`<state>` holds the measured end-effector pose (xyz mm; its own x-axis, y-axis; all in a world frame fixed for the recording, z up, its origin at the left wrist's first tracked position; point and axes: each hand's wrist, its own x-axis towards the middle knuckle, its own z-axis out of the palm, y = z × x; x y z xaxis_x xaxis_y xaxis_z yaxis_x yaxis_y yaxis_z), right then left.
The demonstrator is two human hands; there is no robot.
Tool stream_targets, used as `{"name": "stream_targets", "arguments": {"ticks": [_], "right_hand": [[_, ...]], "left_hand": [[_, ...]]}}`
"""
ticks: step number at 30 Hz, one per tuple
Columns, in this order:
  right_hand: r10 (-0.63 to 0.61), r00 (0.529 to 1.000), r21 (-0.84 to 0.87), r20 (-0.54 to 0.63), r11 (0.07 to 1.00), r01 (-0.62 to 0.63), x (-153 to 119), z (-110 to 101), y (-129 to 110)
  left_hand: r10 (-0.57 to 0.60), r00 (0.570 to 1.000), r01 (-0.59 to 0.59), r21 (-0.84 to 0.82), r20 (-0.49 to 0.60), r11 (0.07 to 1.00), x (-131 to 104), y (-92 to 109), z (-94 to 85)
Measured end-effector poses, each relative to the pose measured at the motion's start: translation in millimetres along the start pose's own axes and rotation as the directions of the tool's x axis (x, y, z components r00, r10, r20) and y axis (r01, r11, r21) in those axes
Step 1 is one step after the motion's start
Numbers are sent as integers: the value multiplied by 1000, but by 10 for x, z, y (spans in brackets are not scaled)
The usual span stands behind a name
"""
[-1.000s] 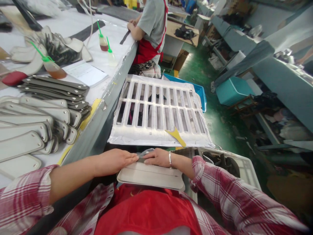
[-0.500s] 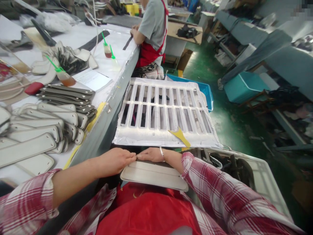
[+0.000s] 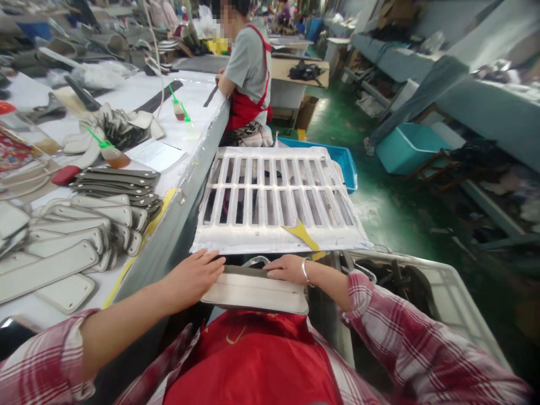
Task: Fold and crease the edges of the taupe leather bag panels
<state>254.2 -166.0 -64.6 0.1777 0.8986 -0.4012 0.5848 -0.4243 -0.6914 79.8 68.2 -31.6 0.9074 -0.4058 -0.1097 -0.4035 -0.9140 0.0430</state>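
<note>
A cream panel with a dark grey strip along its far edge [image 3: 257, 291] lies across my lap, over the red apron [image 3: 253, 360]. My left hand [image 3: 196, 278] rests at the panel's left end, fingers stretched out and slightly apart; its thumb is hard to make out. At the right end, my right hand [image 3: 289, 269], with a silver bracelet at the wrist, has its fingers bent over the dark strip and grips the edge. The undersides of both hands are hidden.
A white slatted rack [image 3: 274, 230] stands ahead, a yellow tool [image 3: 301, 233] on it. Cream strips [image 3: 63, 247], dark strips [image 3: 118, 183] and a green-tipped bottle [image 3: 112, 153] lie on the left table. A crate [image 3: 459, 292] stands at right. A co-worker [image 3: 248, 73] sits beyond.
My hands were together at the middle of the panel's far edge. They have slid apart, left hand to the left end, right hand to the right. The view has tilted up slightly.
</note>
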Motion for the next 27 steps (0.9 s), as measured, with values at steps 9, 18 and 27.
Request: {"name": "stream_targets", "arguments": {"ticks": [9, 18, 27], "right_hand": [[-79, 615, -123, -785, 992, -29, -1143, 973, -194], [-36, 430, -91, -902, 990, -107, -984, 1327, -222], [86, 383, -10, -920, 970, -242, -869, 1307, -350]], "left_hand": [[-75, 969, -19, -374, -236, 927, 385, 1028, 183], [-152, 957, 64, -330, -248, 942, 454, 1195, 257], [-273, 943, 226, -237, -189, 945, 579, 1360, 164]]}}
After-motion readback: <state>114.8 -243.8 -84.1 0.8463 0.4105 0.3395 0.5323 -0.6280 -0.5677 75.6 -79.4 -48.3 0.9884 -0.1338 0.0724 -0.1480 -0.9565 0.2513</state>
